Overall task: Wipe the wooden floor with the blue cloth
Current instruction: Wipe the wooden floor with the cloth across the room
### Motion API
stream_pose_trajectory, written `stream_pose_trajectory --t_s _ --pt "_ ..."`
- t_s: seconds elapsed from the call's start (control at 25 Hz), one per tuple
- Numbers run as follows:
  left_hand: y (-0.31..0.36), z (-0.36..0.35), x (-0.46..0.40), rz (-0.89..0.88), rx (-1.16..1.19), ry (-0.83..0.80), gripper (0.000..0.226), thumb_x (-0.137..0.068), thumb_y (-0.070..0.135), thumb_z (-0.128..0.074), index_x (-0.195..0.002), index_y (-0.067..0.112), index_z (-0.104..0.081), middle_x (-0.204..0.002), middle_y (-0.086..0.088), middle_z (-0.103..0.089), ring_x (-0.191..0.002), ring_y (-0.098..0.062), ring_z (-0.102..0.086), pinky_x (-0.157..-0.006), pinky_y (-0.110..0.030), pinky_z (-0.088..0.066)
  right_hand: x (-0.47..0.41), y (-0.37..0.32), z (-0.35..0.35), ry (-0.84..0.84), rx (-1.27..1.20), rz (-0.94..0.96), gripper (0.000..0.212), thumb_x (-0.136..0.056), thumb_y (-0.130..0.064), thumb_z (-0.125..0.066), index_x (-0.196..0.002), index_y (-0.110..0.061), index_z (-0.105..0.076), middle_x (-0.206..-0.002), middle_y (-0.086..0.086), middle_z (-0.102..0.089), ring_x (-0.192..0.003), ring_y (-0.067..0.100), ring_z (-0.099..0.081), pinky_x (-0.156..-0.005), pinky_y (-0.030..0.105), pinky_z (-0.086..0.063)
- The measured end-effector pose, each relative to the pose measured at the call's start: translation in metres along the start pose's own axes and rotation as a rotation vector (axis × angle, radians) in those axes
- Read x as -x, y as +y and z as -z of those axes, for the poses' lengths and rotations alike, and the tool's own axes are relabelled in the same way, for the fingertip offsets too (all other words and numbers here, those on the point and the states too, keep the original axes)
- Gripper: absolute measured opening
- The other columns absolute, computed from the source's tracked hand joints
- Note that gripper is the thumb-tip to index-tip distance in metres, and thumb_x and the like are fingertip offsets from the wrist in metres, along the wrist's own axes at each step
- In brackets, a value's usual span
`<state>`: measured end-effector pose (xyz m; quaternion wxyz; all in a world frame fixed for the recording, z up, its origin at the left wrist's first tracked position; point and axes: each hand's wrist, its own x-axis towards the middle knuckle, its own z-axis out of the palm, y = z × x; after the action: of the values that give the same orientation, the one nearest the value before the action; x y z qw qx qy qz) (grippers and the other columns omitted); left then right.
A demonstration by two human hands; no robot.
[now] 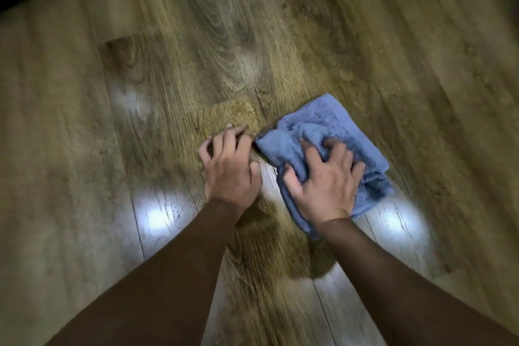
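Two hands are in view, set apart from each other on the floor. The right hand (327, 177) lies on top of the one blue cloth (323, 132), its fingers spread and bent, digging into the bunched fabric and gripping it against the boards. The left hand (229, 161) rests just beside the cloth's near-left corner, fingers curled under with the tips touching the bare floor; it holds nothing. Whether it touches the cloth's corner cannot be told. Both forearms are covered by dark brown sleeves (157, 275) reaching to the wrists. The cloth is crumpled, folded over on itself, and lies flat on the wooden floor (196, 50) right of centre in the view. Small wet droplets (250, 112) glisten on the boards just beyond the left hand. Two bright patches of reflected light (158, 212) show on the floor, one to the outer side of each wrist.
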<state>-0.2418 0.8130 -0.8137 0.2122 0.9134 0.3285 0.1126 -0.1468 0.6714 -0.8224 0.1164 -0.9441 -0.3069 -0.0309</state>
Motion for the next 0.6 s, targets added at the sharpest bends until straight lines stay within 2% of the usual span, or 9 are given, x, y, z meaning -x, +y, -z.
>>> stream_pose_trajectory --t_s 0.04,0.08,0.12,0.16,0.2,0.24,0.32,0.4,0.6 --pt "-0.002 0.005 -0.003 0.051 0.057 -0.021 0.048 -0.074 0.029 -0.042 -0.116 0.015 -0.062 -0.137 -0.003 -0.056 -0.130 -0.028 -0.049 -0.114 -0.057 -0.022 -0.003 0.001 0.000 -0.013 -0.002 0.009 0.056 -0.080 -0.059 -0.054 -0.125 -0.028 -0.066 -0.119 0.012 -0.049 -0.100 0.036 -0.049 -0.087 0.048 -0.032" --pt "-0.009 0.012 -0.008 0.116 0.073 -0.048 0.056 -0.076 0.032 -0.044 -0.129 0.018 -0.056 -0.146 -0.003 -0.049 -0.140 -0.028 -0.041 -0.118 -0.061 -0.008 -0.005 0.001 0.000 -0.025 0.001 0.013 0.056 -0.080 -0.059 -0.054 -0.125 -0.027 -0.066 -0.119 0.012 -0.049 -0.100 0.037 -0.049 -0.087 0.048 -0.031" --pt "-0.021 0.021 -0.015 0.185 0.024 -0.081 0.070 -0.078 0.040 -0.049 -0.145 0.023 -0.041 -0.160 -0.004 -0.033 -0.152 -0.025 -0.024 -0.115 -0.065 0.015 -0.006 0.002 0.001 -0.025 0.003 0.012 0.056 -0.080 -0.059 -0.054 -0.125 -0.027 -0.067 -0.119 0.013 -0.049 -0.100 0.037 -0.050 -0.087 0.048 -0.031" --pt "-0.036 0.032 -0.025 0.274 -0.066 -0.143 0.091 -0.078 0.056 -0.055 -0.158 0.031 -0.017 -0.170 -0.001 -0.008 -0.158 -0.023 0.001 -0.102 -0.065 0.035 -0.006 0.002 0.002 -0.018 0.005 0.010 0.056 -0.080 -0.059 -0.053 -0.125 -0.027 -0.068 -0.119 0.013 -0.050 -0.100 0.037 -0.050 -0.087 0.048 -0.031" --pt "-0.053 0.045 -0.036 0.406 -0.132 -0.232 0.115 -0.073 0.075 -0.060 -0.159 0.039 0.008 -0.170 0.002 0.019 -0.155 -0.023 0.023 -0.091 -0.065 0.041 -0.006 0.002 0.002 -0.018 0.008 0.011 0.057 -0.081 -0.059 -0.053 -0.125 -0.026 -0.068 -0.119 0.014 -0.050 -0.100 0.038 -0.050 -0.087 0.048 -0.031" --pt "-0.067 0.060 -0.046 0.578 -0.113 -0.350 0.136 -0.062 0.087 -0.066 -0.154 0.044 0.025 -0.163 0.003 0.037 -0.149 -0.025 0.036 -0.091 -0.068 0.038 -0.004 0.002 0.002 -0.026 0.013 0.015 0.057 -0.081 -0.059 -0.053 -0.125 -0.026 -0.068 -0.119 0.014 -0.051 -0.100 0.038 -0.050 -0.088 0.049 -0.031" --pt "-0.085 0.078 -0.057 0.806 0.070 -0.532 0.156 -0.049 0.083 -0.077 -0.151 0.043 0.033 -0.155 0.001 0.050 -0.144 -0.033 0.043 -0.110 -0.070 0.020 -0.003 -0.001 0.003 -0.032 0.006 0.021 0.057 -0.081 -0.059 -0.053 -0.125 -0.026 -0.068 -0.121 0.014 -0.050 -0.102 0.038 -0.049 -0.089 0.049 -0.032" --pt "-0.087 0.076 -0.059 0.817 0.127 -0.596 0.155 -0.057 0.073 -0.083 -0.151 0.040 0.036 -0.152 -0.001 0.053 -0.141 -0.037 0.046 -0.118 -0.066 0.012 -0.007 0.002 0.001 -0.019 -0.007 0.010 0.057 -0.080 -0.058 -0.055 -0.125 -0.026 -0.068 -0.121 0.013 -0.049 -0.102 0.037 -0.048 -0.089 0.049 -0.030" --pt "-0.092 0.075 -0.057 0.797 0.133 -0.662 0.153 -0.061 0.070 -0.084 -0.146 0.042 0.041 -0.145 0.001 0.060 -0.135 -0.035 0.053 -0.114 -0.077 0.004 -0.014 -0.005 -0.001 0.007 -0.041 -0.032 0.054 -0.081 -0.062 -0.055 -0.123 -0.029 -0.065 -0.120 0.010 -0.045 -0.104 0.036 -0.047 -0.089 0.049 -0.030"
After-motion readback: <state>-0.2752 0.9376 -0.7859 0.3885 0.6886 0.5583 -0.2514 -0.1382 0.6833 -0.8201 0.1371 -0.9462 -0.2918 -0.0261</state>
